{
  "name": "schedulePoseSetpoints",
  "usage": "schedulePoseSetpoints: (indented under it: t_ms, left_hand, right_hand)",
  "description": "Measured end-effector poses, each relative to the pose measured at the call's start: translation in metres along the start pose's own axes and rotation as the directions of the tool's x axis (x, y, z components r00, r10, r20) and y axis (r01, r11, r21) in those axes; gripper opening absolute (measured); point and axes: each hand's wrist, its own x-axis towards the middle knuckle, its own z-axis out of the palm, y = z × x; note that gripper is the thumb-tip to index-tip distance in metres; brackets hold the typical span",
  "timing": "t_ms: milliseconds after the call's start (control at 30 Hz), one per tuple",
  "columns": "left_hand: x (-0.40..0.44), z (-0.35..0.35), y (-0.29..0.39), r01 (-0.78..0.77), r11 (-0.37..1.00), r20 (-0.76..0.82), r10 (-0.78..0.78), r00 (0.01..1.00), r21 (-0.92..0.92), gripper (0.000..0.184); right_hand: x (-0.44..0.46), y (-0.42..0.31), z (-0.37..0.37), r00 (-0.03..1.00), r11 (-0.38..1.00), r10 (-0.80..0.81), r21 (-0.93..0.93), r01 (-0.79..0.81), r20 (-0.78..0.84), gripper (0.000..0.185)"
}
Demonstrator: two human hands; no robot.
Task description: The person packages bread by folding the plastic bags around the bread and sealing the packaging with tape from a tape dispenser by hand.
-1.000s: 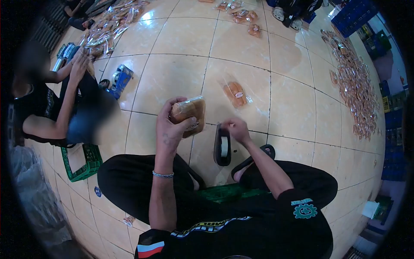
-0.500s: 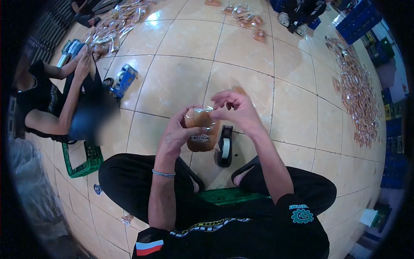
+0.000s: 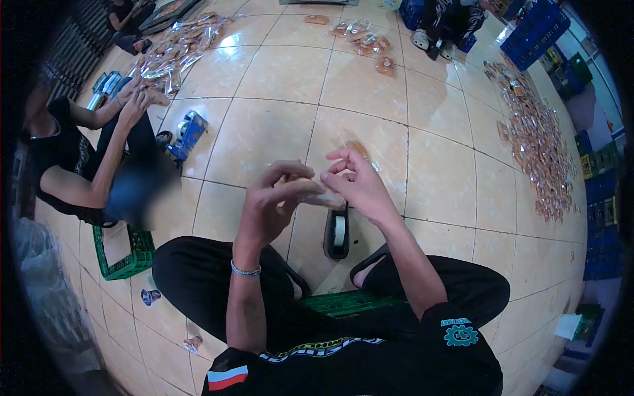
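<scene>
My left hand (image 3: pixel 272 198) is wrapped round a bread roll in clear plastic (image 3: pixel 325 198), tilted so that mostly its end shows. Most of the roll hides behind those fingers. Close by the far end of the package is my right hand (image 3: pixel 362 188), fingers bent and apart, thumb near the plastic. Whether its fingertips touch the wrap is hard to see. Below both hands a black tape dispenser (image 3: pixel 337 231) with a pale roll of tape stands on the floor. Just beyond my right hand lies another wrapped bread (image 3: pixel 358 149), partly covered by the fingers.
A person (image 3: pixel 86 152) sits at the left, hands together, near a blue tape dispenser (image 3: pixel 189 135) and a green crate (image 3: pixel 125 257). Heaps of wrapped bread lie at the back left (image 3: pixel 175 49) and right (image 3: pixel 536 145). Blue crates (image 3: pixel 536 33) stand behind.
The wrapped bread has turned from showing its broad labelled face to nearly edge-on, as my left hand rolled over. My right hand's fingers have spread a little beside it.
</scene>
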Motion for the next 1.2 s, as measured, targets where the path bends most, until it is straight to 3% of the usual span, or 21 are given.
schedulePoseSetpoints:
  t_ms: [133,200,233,300,367,433,467,533,600,667,700,767,800,833,867,900,967,1033,1100,1133,1200]
  left_hand:
    - [0.003,0.007,0.006,0.104,0.99,0.064,-0.098,0.993,-0.1,0.053]
    - [0.004,0.014,0.005,0.269,0.952,0.011,-0.27,0.963,-0.147,0.073]
    - [0.006,0.018,0.007,0.272,0.95,0.01,-0.273,0.962,-0.152,0.073]
    - [0.011,0.022,0.009,0.297,0.935,0.003,-0.302,0.953,-0.193,0.092]
    - [0.011,0.011,0.009,0.306,0.949,0.044,-0.303,0.952,-0.081,0.095]
    - [0.01,0.001,0.007,0.316,0.948,0.065,-0.318,0.946,0.035,0.098]
    - [0.008,-0.001,0.008,0.365,0.931,0.046,-0.365,0.93,0.002,0.092]
    - [0.01,0.0,0.005,0.398,0.917,0.03,-0.398,0.917,-0.026,0.086]
    - [0.008,0.004,0.002,0.471,0.882,0.036,-0.471,0.882,-0.006,0.078]
    - [0.008,0.009,0.0,0.473,0.881,0.051,-0.473,0.879,0.008,0.076]
    - [0.009,0.01,-0.001,0.471,0.882,0.067,-0.471,0.879,0.017,0.073]
    - [0.012,0.014,-0.004,0.497,0.867,0.075,-0.498,0.864,0.033,0.072]
    - [0.011,0.014,-0.007,0.527,0.849,0.09,-0.527,0.845,0.026,0.07]
    - [0.009,0.015,-0.013,0.528,0.848,0.093,-0.53,0.843,0.038,0.07]
    - [0.006,0.019,-0.02,0.59,0.807,0.075,-0.589,0.805,0.006,0.069]
    - [0.004,0.025,-0.027,0.646,0.762,0.06,-0.644,0.763,-0.035,0.068]
    - [0.002,0.035,-0.036,0.691,0.722,0.02,-0.691,0.723,-0.033,0.067]
    - [-0.008,0.052,-0.053,0.744,0.668,-0.02,-0.744,0.668,-0.032,0.067]
    - [-0.022,0.074,-0.071,0.702,0.709,-0.321,-0.65,0.689,0.07,0.071]
    - [-0.015,0.067,-0.06,0.703,0.708,-0.328,-0.651,0.684,0.062,0.071]
    - [0.011,0.043,-0.027,0.515,0.541,0.033,-0.667,0.744,-0.665,0.064]
  right_hand:
    - [0.003,0.002,-0.026,0.997,0.997,-0.077,-0.002,0.077,0.013,0.034]
    - [-0.009,-0.017,-0.034,0.885,0.864,-0.366,-0.248,0.438,0.289,0.024]
    - [-0.005,-0.014,-0.044,0.886,0.865,-0.361,-0.252,0.435,0.291,0.024]
    - [0.013,0.01,-0.077,0.932,0.88,-0.071,-0.418,0.227,0.356,0.026]
    - [0.036,0.077,-0.141,0.955,0.957,-0.254,0.1,0.271,-0.152,0.021]
    - [0.047,0.08,-0.161,0.673,0.487,-0.033,0.576,0.657,-0.739,0.018]
    - [0.05,0.097,-0.171,0.679,0.493,-0.029,0.58,0.648,-0.734,0.018]
    - [0.072,0.167,-0.186,0.724,0.822,-0.143,0.327,0.466,-0.674,0.023]
    - [0.108,0.25,-0.189,0.869,0.995,0.097,0.034,-0.092,-0.485,0.039]
    - [0.143,0.311,-0.149,0.812,0.796,-0.165,-0.562,-0.226,-0.56,0.055]
    - [0.147,0.304,-0.128,0.814,0.805,-0.164,-0.553,-0.216,-0.557,0.055]
    - [0.142,0.264,-0.093,0.818,0.511,-0.117,-0.741,-0.436,-0.563,0.057]
    - [0.143,0.231,-0.093,0.837,0.653,0.223,-0.561,-0.509,-0.5,0.055]
    - [0.145,0.24,-0.09,0.838,0.66,0.229,-0.554,-0.507,-0.495,0.055]
    - [0.15,0.253,-0.092,0.847,0.831,0.453,-0.213,-0.514,-0.277,0.053]
    - [0.145,0.237,-0.09,0.836,0.823,0.549,0.163,-0.544,0.015,0.05]
    - [0.128,0.199,-0.077,0.859,0.859,0.511,0.049,-0.51,-0.027,0.039]
    - [0.104,0.17,-0.056,0.989,0.963,0.137,0.227,-0.145,0.051,0.037]
    - [0.077,0.13,-0.047,0.984,0.975,0.071,0.198,-0.103,0.164,0.043]
    - [0.067,0.108,-0.045,0.963,0.982,0.001,0.182,-0.052,0.271,0.05]
    - [0.054,0.068,-0.041,0.953,0.991,-0.097,0.121,0.064,0.288,0.056]
